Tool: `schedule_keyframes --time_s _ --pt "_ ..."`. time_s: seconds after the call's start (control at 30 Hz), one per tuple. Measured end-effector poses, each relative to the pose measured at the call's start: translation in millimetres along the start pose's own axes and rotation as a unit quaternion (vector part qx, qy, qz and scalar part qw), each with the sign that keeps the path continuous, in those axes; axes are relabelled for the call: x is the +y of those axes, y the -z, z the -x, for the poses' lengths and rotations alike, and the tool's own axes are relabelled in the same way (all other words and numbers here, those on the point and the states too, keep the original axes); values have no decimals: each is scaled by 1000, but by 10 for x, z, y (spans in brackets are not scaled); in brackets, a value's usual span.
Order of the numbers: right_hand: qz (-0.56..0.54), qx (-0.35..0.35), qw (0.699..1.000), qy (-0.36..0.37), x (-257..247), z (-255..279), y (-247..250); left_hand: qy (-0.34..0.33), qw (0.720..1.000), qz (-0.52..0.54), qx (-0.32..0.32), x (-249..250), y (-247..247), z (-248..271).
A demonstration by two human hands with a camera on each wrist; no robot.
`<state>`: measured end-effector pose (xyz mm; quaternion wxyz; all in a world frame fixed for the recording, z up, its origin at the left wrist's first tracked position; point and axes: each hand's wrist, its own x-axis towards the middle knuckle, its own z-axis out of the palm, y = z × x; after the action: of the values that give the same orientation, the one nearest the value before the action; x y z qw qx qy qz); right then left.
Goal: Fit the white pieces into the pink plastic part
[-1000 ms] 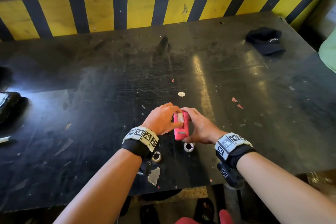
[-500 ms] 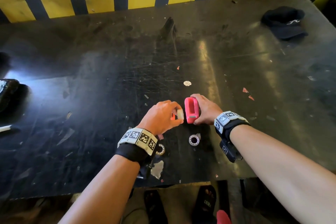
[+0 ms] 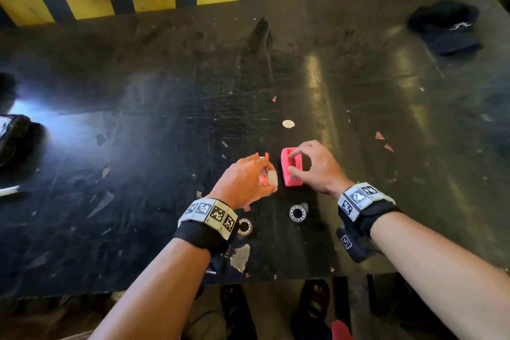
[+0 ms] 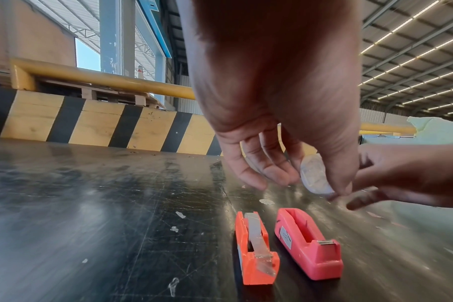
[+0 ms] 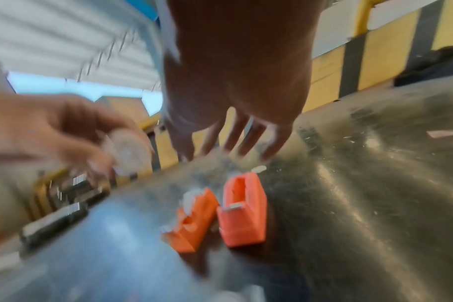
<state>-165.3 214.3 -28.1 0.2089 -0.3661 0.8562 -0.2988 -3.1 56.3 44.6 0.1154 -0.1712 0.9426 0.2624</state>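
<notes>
Our left hand (image 4: 285,114) pinches the small tape roll (image 4: 314,175) by its flat faces, light, stiff, likely slick. Right hand (image 3: 317,167) hovers with fingers loosely spread over the empty pink dispenser (image 4: 308,241), just right of the orange dispenser (image 4: 253,251) on the table (image 3: 138,146).

Bare forearms, no sleeves. On each wrist, a black strap (image 3: 202,236) topped by a white band of square black-and-white code markers (image 3: 358,199). Dark sandals (image 3: 314,302) on feet.
</notes>
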Motion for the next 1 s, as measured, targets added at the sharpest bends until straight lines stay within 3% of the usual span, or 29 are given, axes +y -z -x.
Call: schedule_keyframes --time_s 0.13,0.4,1.0 --pt "-131 -76 988 -30 -156 219 103 -8 1000 -5 6 64 26 -27" --pt "-217 -59 972 -64 -113 364 150 -27 999 0 26 226 44 -13" --pt "-251 -49 964 -67 -263 472 202 -23 999 9 35 301 62 52"
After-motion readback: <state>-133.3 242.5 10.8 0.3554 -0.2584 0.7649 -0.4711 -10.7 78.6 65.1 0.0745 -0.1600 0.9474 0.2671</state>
